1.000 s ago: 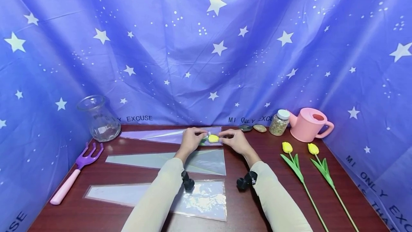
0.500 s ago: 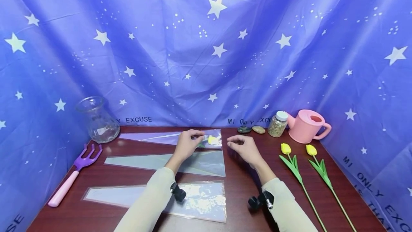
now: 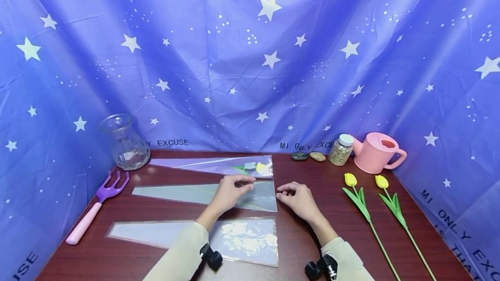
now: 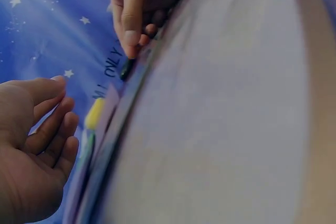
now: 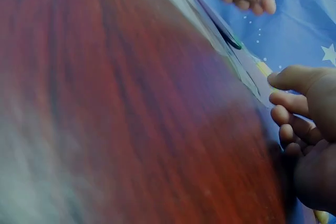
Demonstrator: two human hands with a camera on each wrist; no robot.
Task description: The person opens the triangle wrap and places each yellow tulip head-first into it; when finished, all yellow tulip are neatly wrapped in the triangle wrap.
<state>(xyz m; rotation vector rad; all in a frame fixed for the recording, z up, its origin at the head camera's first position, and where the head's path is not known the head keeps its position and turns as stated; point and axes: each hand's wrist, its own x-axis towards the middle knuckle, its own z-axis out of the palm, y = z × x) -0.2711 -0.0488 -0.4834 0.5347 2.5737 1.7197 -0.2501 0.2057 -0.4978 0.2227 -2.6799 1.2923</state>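
Note:
My left hand (image 3: 230, 192) is over the right part of the middle clear flower sleeve (image 3: 175, 192), fingers loosely bent; contact cannot be told. My right hand (image 3: 298, 200) is just off that sleeve's wide right end, with its fingers relaxed and nothing visible in them. Behind both hands lies a purple-tinted flower sleeve (image 3: 203, 166), with a yellow artificial tulip (image 3: 262, 168) inside, its bloom toward the wide end. In the left wrist view the left palm (image 4: 31, 171) shows bare. Nearer the front is a third clear sleeve (image 3: 148, 233).
Two yellow tulips (image 3: 361, 207) (image 3: 396, 211) lie at right. Behind them are a pink watering can (image 3: 373, 155), a lidded jar (image 3: 340, 153) and two stones (image 3: 317, 156). A glass vase (image 3: 130, 153) and a purple-pronged hand fork (image 3: 93, 211) are at left. A starry curtain (image 3: 218, 77) surrounds the table.
Both hands have let go of the tulip and the purple sleeve at the back. They have drawn back toward the middle sleeve. The tulip stays inside the purple sleeve.

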